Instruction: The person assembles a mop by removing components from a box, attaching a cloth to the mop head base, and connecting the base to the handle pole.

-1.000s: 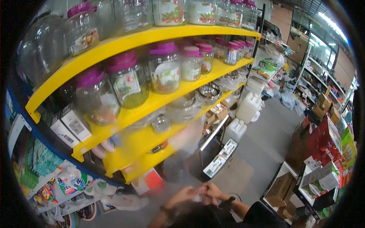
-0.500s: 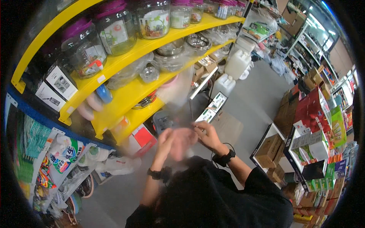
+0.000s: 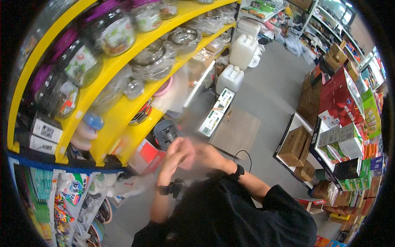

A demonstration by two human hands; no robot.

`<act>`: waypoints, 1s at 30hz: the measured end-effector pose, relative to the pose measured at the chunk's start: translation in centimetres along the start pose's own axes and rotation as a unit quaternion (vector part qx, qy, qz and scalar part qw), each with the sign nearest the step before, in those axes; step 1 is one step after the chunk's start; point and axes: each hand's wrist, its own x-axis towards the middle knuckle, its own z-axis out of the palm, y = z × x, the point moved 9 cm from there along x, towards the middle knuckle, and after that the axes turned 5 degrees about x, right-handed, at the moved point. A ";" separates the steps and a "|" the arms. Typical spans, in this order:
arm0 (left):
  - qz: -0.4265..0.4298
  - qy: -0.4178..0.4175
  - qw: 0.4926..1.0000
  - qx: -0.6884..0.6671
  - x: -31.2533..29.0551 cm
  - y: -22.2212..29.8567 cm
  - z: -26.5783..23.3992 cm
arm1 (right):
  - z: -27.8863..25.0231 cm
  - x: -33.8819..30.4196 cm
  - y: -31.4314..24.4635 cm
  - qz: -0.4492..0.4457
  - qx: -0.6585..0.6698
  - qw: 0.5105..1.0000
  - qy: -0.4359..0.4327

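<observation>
My left hand [image 3: 174, 155] is raised in front of my body with its fingers curled. A blurred pinkish patch [image 3: 188, 153] shows at its fingers, and its kind cannot be made out. My right hand [image 3: 214, 158] is close beside it on the right, its fingers smeared and partly lost in a hazy blur. A black strap [image 3: 166, 189] sits on my left wrist, another black strap [image 3: 237, 172] on my right. Just beyond my left hand is a dark grey moulded case [image 3: 165, 133], with a red and white box [image 3: 147, 153] to its left.
A yellow shelf [image 3: 108, 65] holds glass jars with purple lids and plastic-wrapped metal bowls [image 3: 153, 61]. White jugs [image 3: 242, 51] stand on the floor near a wooden board [image 3: 238, 133]. Cartons [image 3: 294, 144] are stacked right. Bagged goods [image 3: 73, 185] fill the lower-left rack.
The view has turned, and the shelf and jugs sit further left in it. My hands are still close together; my right hand's fingers are now more blurred.
</observation>
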 end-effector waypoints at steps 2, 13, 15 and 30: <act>-0.013 -0.025 1.000 -0.011 2.1 -1.0 2.4 | -3.1 -0.9 1.9 -0.002 0.034 0.999 0.024; -0.046 0.047 0.997 0.043 13.6 -6.0 10.8 | -18.8 -3.7 10.7 0.098 0.051 0.992 0.062; -0.049 0.070 0.995 0.051 13.8 -6.0 10.9 | -20.1 -3.9 11.9 0.115 0.080 0.986 0.086; 0.033 0.370 0.928 0.007 16.2 -7.6 -5.8 | -15.1 6.6 9.2 -0.006 -0.054 0.995 -0.081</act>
